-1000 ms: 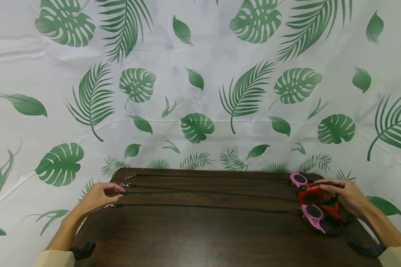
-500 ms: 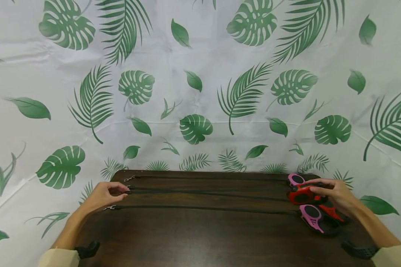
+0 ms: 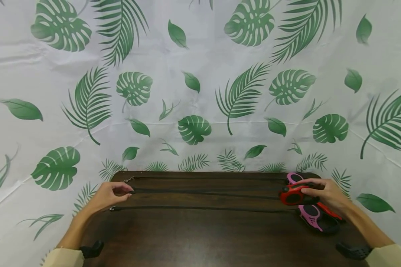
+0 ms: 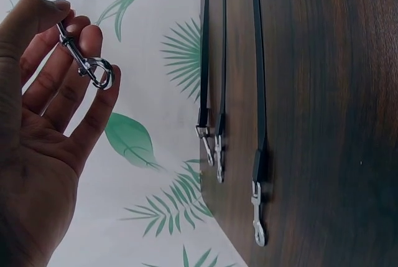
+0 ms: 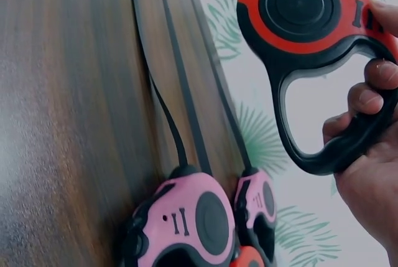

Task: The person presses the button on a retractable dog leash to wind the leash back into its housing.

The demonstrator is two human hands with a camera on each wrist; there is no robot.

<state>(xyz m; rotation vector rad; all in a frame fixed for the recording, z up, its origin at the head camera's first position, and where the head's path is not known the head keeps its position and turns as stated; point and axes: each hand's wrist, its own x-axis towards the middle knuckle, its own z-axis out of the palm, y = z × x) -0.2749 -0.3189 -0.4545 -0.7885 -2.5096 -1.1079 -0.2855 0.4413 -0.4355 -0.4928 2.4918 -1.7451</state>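
Dark wooden table (image 3: 200, 237) here! Pink leashes (image 3: 314, 220) at two and three o'clock, a red leash (image 5: 249, 258) between. Straps (image 4: 260, 61) stretch toward nine and ten!

The snap hook (image 4: 76, 54) is bright, smooth, polished metal, and the black straps (image 4: 259, 61) look like flat matt webbing. The red leash case (image 5: 308, 5) and pink leash cases (image 5: 186, 214) appear to be smooth hard plastic. The tabletop (image 3: 200, 237) shows dark wood grain with a soft sheen, while the backdrop (image 3: 208, 74) is probably thin cloth, its texture too blurred to be sure.

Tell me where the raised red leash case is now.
The raised red leash case is at the right of the head view, held in the right grip, appearing between the far pink case and the near pink case.
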